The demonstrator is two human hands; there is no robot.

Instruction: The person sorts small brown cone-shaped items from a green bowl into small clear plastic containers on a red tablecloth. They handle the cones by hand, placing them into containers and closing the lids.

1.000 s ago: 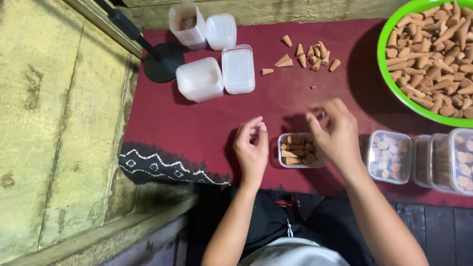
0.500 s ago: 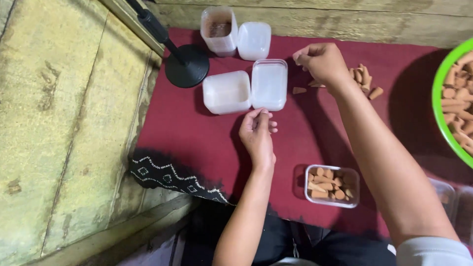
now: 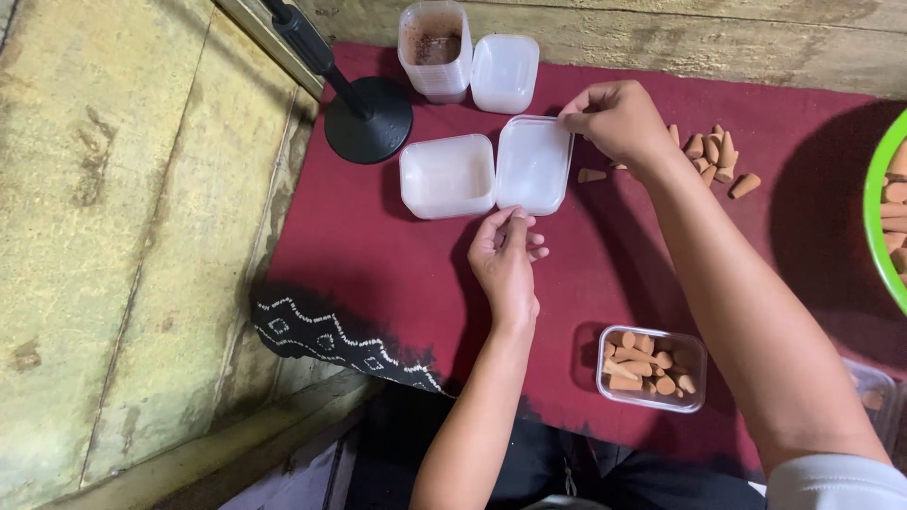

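Observation:
My right hand (image 3: 616, 119) reaches across the dark red cloth (image 3: 368, 255) and pinches the far right corner of a white plastic lid (image 3: 533, 166). My left hand (image 3: 505, 257) rests just below that lid, its fingertips touching the near edge and holding nothing. A white square box (image 3: 447, 176) sits against the lid's left side. A single brown cone (image 3: 592, 175) lies right of the lid. Under my right forearm stands a clear box (image 3: 652, 369) filled with brown cones.
A small heap of loose cones (image 3: 715, 156) lies at the right. A green bowl (image 3: 881, 236) of cones is cut off by the right edge. At the back stand a dusty white tub (image 3: 434, 49), another lid (image 3: 504, 72) and a black round stand base (image 3: 369, 119).
My right hand left the clear box of cones and reached forward to the white lid. My left hand moved up to the lid's near edge. The view shifted left.

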